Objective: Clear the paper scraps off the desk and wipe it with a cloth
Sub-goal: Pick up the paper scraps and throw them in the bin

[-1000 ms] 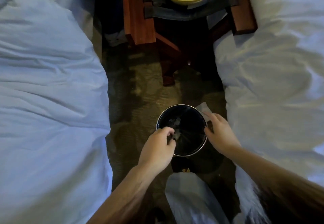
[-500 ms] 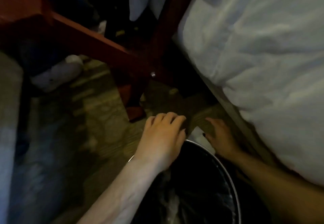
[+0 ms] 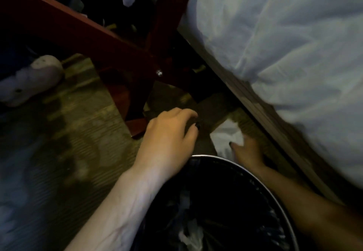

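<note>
Down on the floor between the bed (image 3: 294,54) and a red-brown wooden leg (image 3: 133,101), the clearing looks well along. The dark bin (image 3: 214,157) at the person's knees already has pale paper scraps (image 3: 189,237) lying in it. One white scrap (image 3: 225,135), paper or thin plastic, I can't say which, lies on the carpet (image 3: 78,133) just past the bin's rim, close to the bed frame. I'd guess that is the last stray bit here. The wiping appears not yet begun: no cloth is in sight, and the bench top is out of view.

Both forearms reach forward past the bin. The left hand (image 3: 169,138) hangs knuckles-up just beyond the rim with fingers curled under. Whether its grip has anything in it I cannot tell. The right hand (image 3: 247,150) is lower, blurred, its fingers stretched out and touching the white scrap's near edge, the grip not closed round it. A pale slipper (image 3: 31,80) sits well off to the left.
</note>
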Demonstrator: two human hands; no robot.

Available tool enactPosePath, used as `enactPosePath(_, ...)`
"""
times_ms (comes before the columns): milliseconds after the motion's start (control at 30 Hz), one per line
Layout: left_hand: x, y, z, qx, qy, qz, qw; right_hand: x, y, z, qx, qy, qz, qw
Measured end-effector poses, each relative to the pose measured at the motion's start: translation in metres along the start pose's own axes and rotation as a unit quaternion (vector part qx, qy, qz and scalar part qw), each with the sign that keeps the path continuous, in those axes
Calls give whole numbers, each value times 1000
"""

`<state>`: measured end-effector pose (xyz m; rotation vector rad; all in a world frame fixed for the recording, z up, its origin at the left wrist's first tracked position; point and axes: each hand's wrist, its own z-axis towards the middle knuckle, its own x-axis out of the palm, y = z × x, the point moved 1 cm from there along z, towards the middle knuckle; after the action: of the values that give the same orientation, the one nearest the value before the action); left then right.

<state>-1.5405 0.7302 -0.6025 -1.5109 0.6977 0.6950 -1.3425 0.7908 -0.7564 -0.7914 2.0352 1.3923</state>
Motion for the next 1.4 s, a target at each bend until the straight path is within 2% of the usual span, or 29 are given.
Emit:
enactPosePath(67,-19,-5,-19,-35,-48,-36,998,-37,41,-27,-11,-44,157,987)
enactPosePath(133,-41,-16,-37,-66,-78,-53,993,-82,77,-70,-83,-83,247,962)
enactPosePath(200,-66,-34,-54,-86,-82,-52,992,-126,112,-123,-223,-150,183,946)
enactPosePath(233,-80,-45,-61,-90,-84,-46,991,-141,129,-148,-303,-150,131,932)
enactPosePath(267,-92,-56,-67,-93,-86,-40,991,-150,138,-169,-378,-125,88,913)
enactPosePath(333,-116,-79,-80,-118,-65,-29,990,-151,143,-199,-471,-13,-34,881)
enactPosePath(367,-128,-90,-86,-144,-36,-23,989,-149,146,-210,-467,76,-118,873)
enactPosePath(433,-155,-114,-100,-198,48,-14,979,-155,151,-228,-388,225,-285,847)
enactPosePath(467,-169,-126,-108,-210,91,-9,973,-163,156,-234,-350,265,-323,839)
enactPosePath(533,-201,-149,-125,-203,154,8,967,-185,181,-242,-328,275,-304,851)
enactPosePath(633,-244,-177,-148,-185,159,60,968,-229,229,-255,-361,233,-252,867)
enactPosePath(800,-303,-249,-187,-99,114,149,977,-326,283,-305,-421,154,-236,862)
enactPosePath(967,-364,-377,-245,38,47,237,970,-446,301,-412,-508,-3,-240,827)
enactPosePath(1033,-389,-443,-277,107,29,275,955,-507,301,-465,-498,-37,-227,836)
enactPosePath(1133,-414,-542,-323,219,-24,269,937,-609,290,-534,-515,-121,-187,828)
enactPosePath(1233,-413,-643,-361,308,-44,243,919,-714,255,-596,-491,-216,-153,830)
enactPosePath(1400,-353,-816,-407,424,-44,198,883,-860,157,-680,-419,-316,-137,840)
